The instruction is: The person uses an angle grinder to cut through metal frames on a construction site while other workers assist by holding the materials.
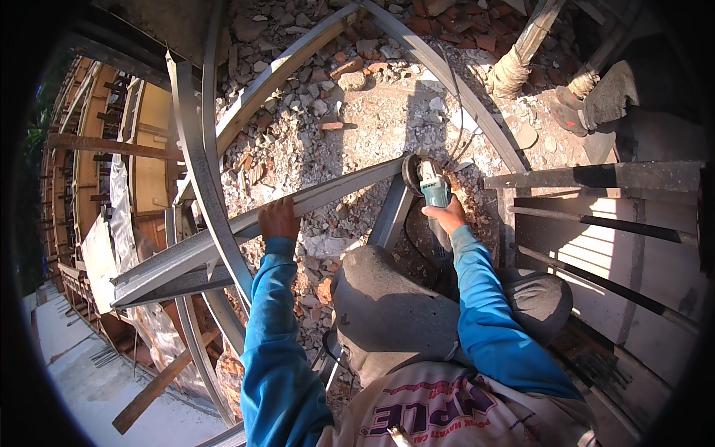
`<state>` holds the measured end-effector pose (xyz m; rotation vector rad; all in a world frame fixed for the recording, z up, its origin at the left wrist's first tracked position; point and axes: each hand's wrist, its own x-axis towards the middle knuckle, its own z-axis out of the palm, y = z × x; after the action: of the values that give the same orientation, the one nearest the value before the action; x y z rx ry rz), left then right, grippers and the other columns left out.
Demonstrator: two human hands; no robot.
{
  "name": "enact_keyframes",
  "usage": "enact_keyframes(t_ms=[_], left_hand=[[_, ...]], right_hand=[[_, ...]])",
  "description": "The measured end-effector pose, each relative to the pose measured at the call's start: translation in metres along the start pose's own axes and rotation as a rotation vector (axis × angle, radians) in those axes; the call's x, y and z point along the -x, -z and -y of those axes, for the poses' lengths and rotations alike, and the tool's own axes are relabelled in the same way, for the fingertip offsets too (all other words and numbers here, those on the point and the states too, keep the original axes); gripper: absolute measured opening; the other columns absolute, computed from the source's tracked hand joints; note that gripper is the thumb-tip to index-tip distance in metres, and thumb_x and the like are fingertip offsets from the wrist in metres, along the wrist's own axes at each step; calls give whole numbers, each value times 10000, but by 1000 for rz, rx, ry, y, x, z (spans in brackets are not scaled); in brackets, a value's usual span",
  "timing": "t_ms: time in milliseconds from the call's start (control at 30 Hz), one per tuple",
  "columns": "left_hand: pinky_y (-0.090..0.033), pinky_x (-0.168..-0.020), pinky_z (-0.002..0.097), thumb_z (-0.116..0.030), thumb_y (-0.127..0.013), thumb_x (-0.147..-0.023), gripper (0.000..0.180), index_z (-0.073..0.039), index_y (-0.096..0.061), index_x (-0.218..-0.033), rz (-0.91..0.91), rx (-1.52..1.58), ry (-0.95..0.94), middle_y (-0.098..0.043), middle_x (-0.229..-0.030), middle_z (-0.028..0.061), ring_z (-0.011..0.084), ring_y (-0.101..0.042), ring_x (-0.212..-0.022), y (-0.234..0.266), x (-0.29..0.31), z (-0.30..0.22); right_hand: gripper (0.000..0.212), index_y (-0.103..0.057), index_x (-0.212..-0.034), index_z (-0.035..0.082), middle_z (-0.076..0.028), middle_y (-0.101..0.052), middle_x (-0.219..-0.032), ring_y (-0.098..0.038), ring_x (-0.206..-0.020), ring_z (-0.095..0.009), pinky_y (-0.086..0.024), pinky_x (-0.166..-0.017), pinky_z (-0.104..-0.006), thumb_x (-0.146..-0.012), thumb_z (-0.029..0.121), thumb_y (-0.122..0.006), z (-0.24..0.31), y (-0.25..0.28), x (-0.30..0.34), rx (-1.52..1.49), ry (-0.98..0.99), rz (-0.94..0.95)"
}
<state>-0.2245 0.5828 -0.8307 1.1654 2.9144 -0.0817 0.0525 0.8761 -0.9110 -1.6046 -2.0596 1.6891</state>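
Observation:
My left hand [279, 218] is closed over a long grey metal channel [342, 184], which slants up from the lower left to the middle. My right hand [447, 214] grips the body of a teal and grey angle grinder [434, 192]. The grinder's disc and dark guard [411, 173] sit at the channel's far right end; whether the disc touches the metal, I cannot tell. Beneath that end, a second metal piece [391, 216] slopes down toward my bent knee.
Broken brick and concrete rubble [328, 141] covers the ground. Curved-looking metal channels [197, 156] cross on the left and at the top. Dark bars [596, 176] run along the right. A cable [456, 97] trails above the grinder. Another person's shoe [570, 112] stands near wrapped poles [514, 71].

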Motion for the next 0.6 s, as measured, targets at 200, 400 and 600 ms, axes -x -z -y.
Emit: enact_keyframes(t_ms=[200,400,600], left_hand=[[-472,-680,401,-107,-663,-667,176,-115,-596,-830,-45,19,-8,-647,-817,59,251,-626,-804,9,-1,-6],[-472,-680,393,-108,-666,-668,188,-122,-595,-842,-11,-19,11,-650,-836,51,240,-629,-821,10,-4,-4],[-472,-680,400,-94,-652,-670,176,-123,-600,-836,24,-1,10,-652,-818,58,251,-630,-810,2,0,1]], right_hand=[[669,-497,-1143,-12,-117,-606,-1005,-598,-894,-225,-474,-802,-327,-582,186,-803,9,-1,1,-45,-28,-65],[687,-508,-1114,-41,-154,-606,-1020,-602,-912,-248,-470,-829,-347,-558,226,-811,-17,43,-8,-146,-146,-112],[655,-502,-1129,-20,-125,-601,-987,-596,-870,-220,-483,-780,-336,-586,191,-803,37,38,27,-301,-45,-110]])
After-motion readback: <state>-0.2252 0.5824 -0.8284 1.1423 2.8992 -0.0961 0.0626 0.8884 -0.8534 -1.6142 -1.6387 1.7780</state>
